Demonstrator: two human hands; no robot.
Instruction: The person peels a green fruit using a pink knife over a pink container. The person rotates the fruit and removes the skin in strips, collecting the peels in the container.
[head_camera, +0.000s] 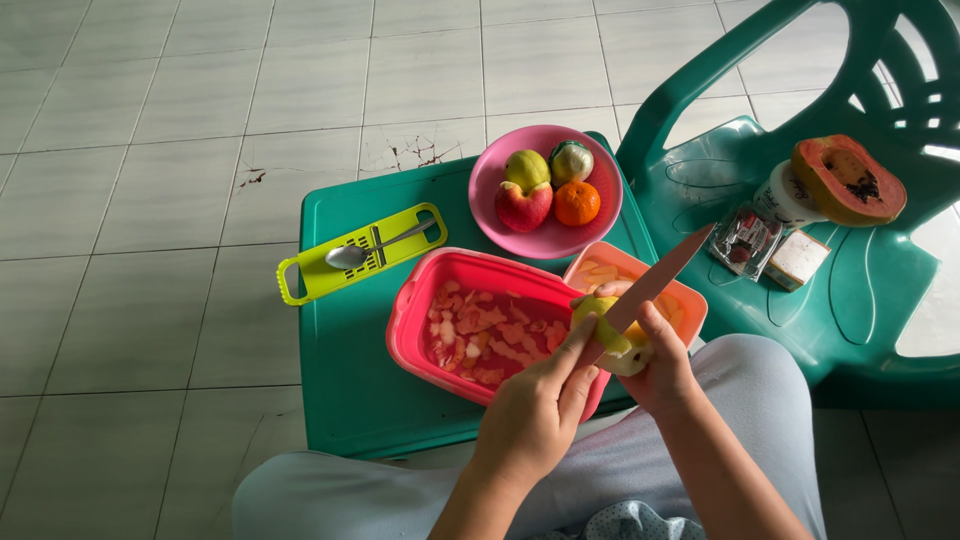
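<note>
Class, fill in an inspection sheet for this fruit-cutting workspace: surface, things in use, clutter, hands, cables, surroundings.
Surface: green stool top, bearing the containers.
Things in use: knife against a partly peeled green fruit; red container of cut fruit; orange container.
Clutter: pink bowl of whole fruit; spoon on yellow-green slicer.
Hands: left hand on the knife; right hand holding the fruit.
Cables: nothing seen.
Surroundings: tiled floor; green chair with halved papaya.
</note>
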